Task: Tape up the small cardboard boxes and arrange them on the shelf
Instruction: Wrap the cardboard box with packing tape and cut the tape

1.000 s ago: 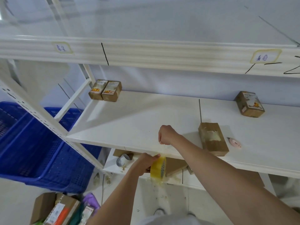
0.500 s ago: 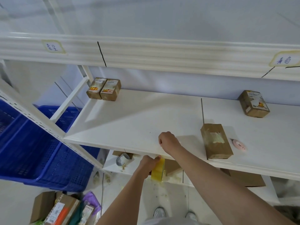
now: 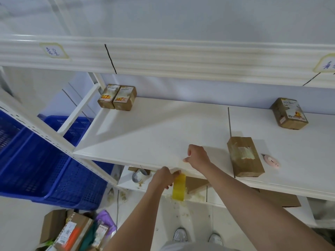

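Note:
My left hand (image 3: 162,179) grips a yellowish roll of clear tape (image 3: 179,187) just below the front edge of the white shelf (image 3: 163,134). My right hand (image 3: 196,156) hovers at that edge with curled fingers, pinching the pulled-out tape end. A small cardboard box (image 3: 243,156) with old tape on top stands on the shelf right of my right hand. Two labelled boxes (image 3: 117,97) sit side by side at the back left. Another labelled box (image 3: 289,113) lies at the back right.
A small pink cutter (image 3: 271,160) lies right of the near box. Blue plastic crates (image 3: 45,160) stand left of the shelf frame. Loose cartons (image 3: 72,230) lie on the floor. A lower shelf holds a grey tape roll (image 3: 139,175) and flat cardboard (image 3: 279,198).
My right hand has slid down toward the shelf's front edge, closer to the left hand. The tape roll stays just under the edge. The camera has tilted down a little.

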`<state>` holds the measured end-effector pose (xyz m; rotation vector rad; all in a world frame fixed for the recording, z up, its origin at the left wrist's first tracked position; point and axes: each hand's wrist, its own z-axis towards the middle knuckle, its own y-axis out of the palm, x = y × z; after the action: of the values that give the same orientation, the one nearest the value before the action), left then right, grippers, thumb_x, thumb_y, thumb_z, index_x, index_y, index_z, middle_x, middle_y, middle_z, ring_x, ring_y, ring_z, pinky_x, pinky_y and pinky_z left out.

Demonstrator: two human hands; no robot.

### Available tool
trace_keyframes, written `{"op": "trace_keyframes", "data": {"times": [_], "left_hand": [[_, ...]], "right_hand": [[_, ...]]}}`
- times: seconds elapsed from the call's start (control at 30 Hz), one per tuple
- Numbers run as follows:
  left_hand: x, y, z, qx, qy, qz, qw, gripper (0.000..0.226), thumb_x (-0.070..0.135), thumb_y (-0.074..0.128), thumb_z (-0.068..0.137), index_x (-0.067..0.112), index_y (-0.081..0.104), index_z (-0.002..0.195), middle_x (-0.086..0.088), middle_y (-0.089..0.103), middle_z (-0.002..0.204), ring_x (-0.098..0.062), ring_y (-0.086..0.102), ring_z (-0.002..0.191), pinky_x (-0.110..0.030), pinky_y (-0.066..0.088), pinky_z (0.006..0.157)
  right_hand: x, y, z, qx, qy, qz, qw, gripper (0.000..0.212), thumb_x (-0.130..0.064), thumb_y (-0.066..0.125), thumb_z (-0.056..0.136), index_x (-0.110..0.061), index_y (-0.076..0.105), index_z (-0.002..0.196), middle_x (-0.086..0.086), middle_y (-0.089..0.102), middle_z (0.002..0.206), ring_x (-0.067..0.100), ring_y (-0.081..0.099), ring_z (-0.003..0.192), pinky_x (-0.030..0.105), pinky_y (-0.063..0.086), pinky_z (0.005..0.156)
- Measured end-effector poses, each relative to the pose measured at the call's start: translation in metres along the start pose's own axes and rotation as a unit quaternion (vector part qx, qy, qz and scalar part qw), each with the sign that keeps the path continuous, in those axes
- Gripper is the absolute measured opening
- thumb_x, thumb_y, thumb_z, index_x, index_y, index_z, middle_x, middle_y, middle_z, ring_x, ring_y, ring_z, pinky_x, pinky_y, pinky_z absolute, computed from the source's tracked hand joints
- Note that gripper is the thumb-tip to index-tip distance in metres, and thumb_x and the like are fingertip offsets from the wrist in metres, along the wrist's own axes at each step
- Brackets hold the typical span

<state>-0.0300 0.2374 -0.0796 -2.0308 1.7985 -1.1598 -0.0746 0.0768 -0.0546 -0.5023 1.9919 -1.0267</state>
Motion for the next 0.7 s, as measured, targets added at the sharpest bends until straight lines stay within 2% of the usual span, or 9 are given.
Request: {"op": "trace_keyframes", "data": {"times": [0.1, 0.2, 0.27, 0.37, 0.43, 0.53, 0.63, 0.7], "left_hand": [[0.016, -0.016, 0.001, 0.078, 0.017, 0.056, 0.995, 0.048, 0.054, 0.056, 0.097, 0.012, 0.056, 0.073, 0.000, 0.066, 0.065, -0.015, 0.066, 0.056, -0.026, 0.052, 0.060], [0.039, -0.025, 0.001, 0.112, 0.033, 0.071, 0.991, 0.044, 0.046, 0.058, 0.098, 0.013, 0.055, 0.068, 0.003, 0.063, 0.058, -0.013, 0.062, 0.051, -0.025, 0.048, 0.058], [0.061, -0.024, 0.000, 0.100, 0.058, 0.071, 0.991, 0.042, 0.041, 0.057, 0.098, 0.009, 0.059, 0.070, -0.001, 0.066, 0.065, -0.018, 0.067, 0.062, -0.028, 0.053, 0.066], [0.098, -0.012, -0.007, 0.085, 0.097, 0.076, 0.989, 0.030, 0.030, 0.056, 0.096, 0.002, 0.064, 0.086, -0.012, 0.072, 0.090, -0.029, 0.072, 0.084, -0.038, 0.059, 0.082], [0.125, 0.002, -0.011, 0.069, 0.119, 0.056, 0.989, 0.029, 0.024, 0.056, 0.095, -0.002, 0.068, 0.094, -0.015, 0.072, 0.096, -0.032, 0.072, 0.088, -0.041, 0.061, 0.083], [0.165, 0.028, -0.013, 0.035, 0.151, -0.050, 0.987, 0.024, 0.015, 0.057, 0.097, -0.003, 0.071, 0.103, -0.017, 0.073, 0.100, -0.032, 0.073, 0.091, -0.041, 0.062, 0.083], [0.189, 0.051, -0.013, -0.011, 0.113, -0.242, 0.963, 0.024, 0.007, 0.063, 0.097, -0.002, 0.067, 0.119, -0.017, 0.071, 0.109, -0.030, 0.073, 0.094, -0.039, 0.063, 0.082], [0.197, 0.062, -0.011, -0.029, 0.086, -0.306, 0.948, 0.033, 0.009, 0.068, 0.095, -0.002, 0.062, 0.125, -0.016, 0.067, 0.118, -0.030, 0.071, 0.100, -0.039, 0.062, 0.085]], "right_hand": [[0.007, -0.006, -0.003, 0.027, -0.009, 0.009, 1.000, 0.024, -0.024, 0.073, 0.092, -0.010, 0.056, 0.101, 0.007, 0.063, 0.101, 0.026, 0.060, 0.095, 0.035, 0.046, 0.079], [0.015, -0.026, -0.002, 0.081, -0.005, 0.025, 0.996, 0.018, -0.024, 0.067, 0.097, -0.011, 0.058, 0.104, 0.006, 0.065, 0.102, 0.026, 0.062, 0.096, 0.040, 0.051, 0.085], [0.024, -0.045, -0.001, 0.134, 0.002, 0.007, 0.991, 0.014, -0.024, 0.063, 0.099, -0.013, 0.058, 0.107, 0.005, 0.066, 0.103, 0.026, 0.063, 0.097, 0.040, 0.052, 0.086], [0.046, -0.077, -0.002, 0.212, 0.035, 0.004, 0.977, 0.017, -0.021, 0.061, 0.099, -0.014, 0.058, 0.114, 0.006, 0.065, 0.109, 0.024, 0.064, 0.101, 0.033, 0.050, 0.080], [0.069, -0.096, -0.007, 0.247, 0.070, 0.003, 0.966, 0.021, -0.020, 0.061, 0.098, -0.013, 0.058, 0.118, 0.008, 0.064, 0.113, 0.025, 0.062, 0.105, 0.032, 0.048, 0.083], [0.108, -0.117, -0.017, 0.277, 0.124, 0.045, 0.952, 0.028, -0.015, 0.062, 0.096, -0.012, 0.056, 0.123, 0.012, 0.060, 0.120, 0.028, 0.059, 0.111, 0.038, 0.053, 0.093], [0.138, -0.125, -0.028, 0.240, 0.176, 0.076, 0.952, 0.037, -0.019, 0.063, 0.098, -0.011, 0.051, 0.132, 0.014, 0.057, 0.131, 0.030, 0.058, 0.118, 0.036, 0.053, 0.093], [0.150, -0.123, -0.033, 0.207, 0.190, 0.104, 0.954, 0.047, -0.025, 0.068, 0.096, -0.009, 0.047, 0.136, 0.015, 0.056, 0.135, 0.031, 0.058, 0.121, 0.037, 0.053, 0.095]]}}
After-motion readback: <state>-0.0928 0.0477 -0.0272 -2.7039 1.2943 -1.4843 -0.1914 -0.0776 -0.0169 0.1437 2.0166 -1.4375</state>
